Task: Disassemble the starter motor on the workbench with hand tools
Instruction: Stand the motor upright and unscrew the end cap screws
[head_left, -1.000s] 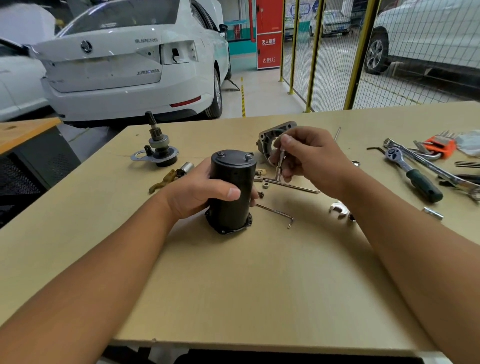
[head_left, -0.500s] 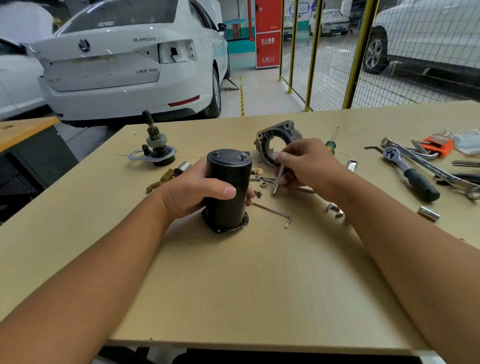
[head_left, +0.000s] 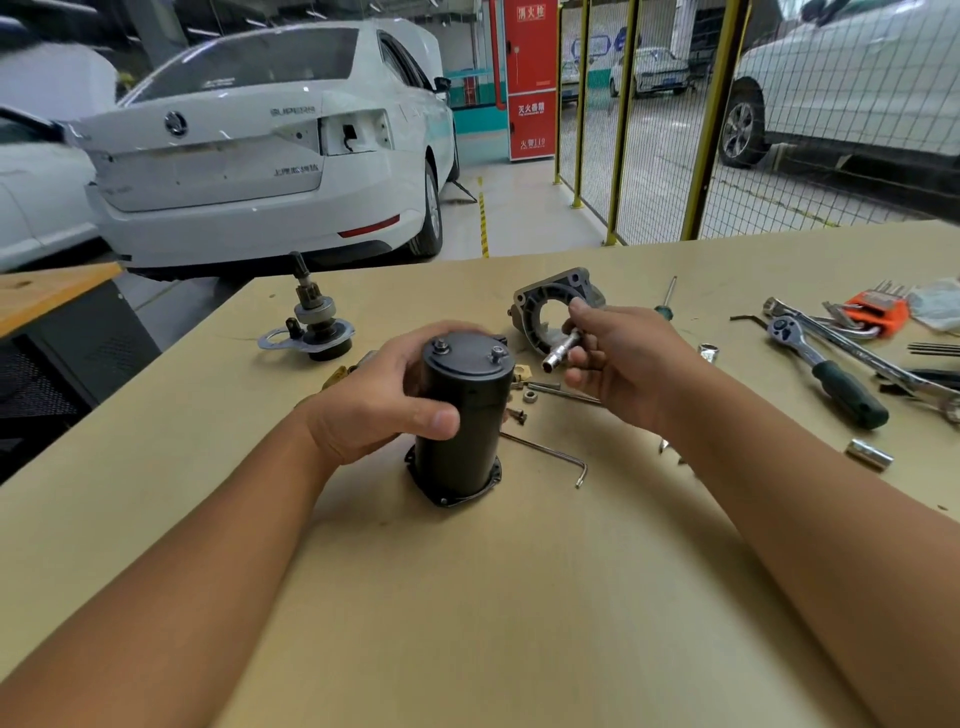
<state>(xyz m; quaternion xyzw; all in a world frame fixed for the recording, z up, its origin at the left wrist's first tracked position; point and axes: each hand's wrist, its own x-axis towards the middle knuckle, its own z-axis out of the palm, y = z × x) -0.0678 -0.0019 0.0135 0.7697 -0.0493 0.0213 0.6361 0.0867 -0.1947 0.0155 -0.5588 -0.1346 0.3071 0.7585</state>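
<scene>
— On the bench, what do you have in front of you?

— My tan wooden workbench (head_left: 519, 597) stands in a garage. Past its far edge a white car (head_left: 249, 156) is parked tail-on, with a red cabinet (head_left: 530, 78) and a yellow mesh fence (head_left: 701, 119) to the right of it.

— And the starter motor?

— Its black cylindrical body (head_left: 460, 415) stands upright near the middle of the bench. My left hand (head_left: 379, 400) grips it, fingers curled around the far side and thumb across the front. Two bolt heads show on its top cap.

— Your right hand?

— My right hand (head_left: 623, 364) hovers just beside the motor's top, fingers bent, pinching a small silver socket tool (head_left: 561, 351) that points toward the cap but does not touch it.

— What else lies about?

— A grey aluminium end housing (head_left: 535, 312) lies behind my right hand. The pinion gear assembly (head_left: 317, 322) stands at far left. A hex key (head_left: 550, 457) lies just right of the motor's base, with loose nuts and screws (head_left: 524, 400) near it. A ratchet wrench (head_left: 826, 369) with a green handle, an orange hex key set (head_left: 878, 306) and a loose socket (head_left: 870, 454) lie at the right.
</scene>
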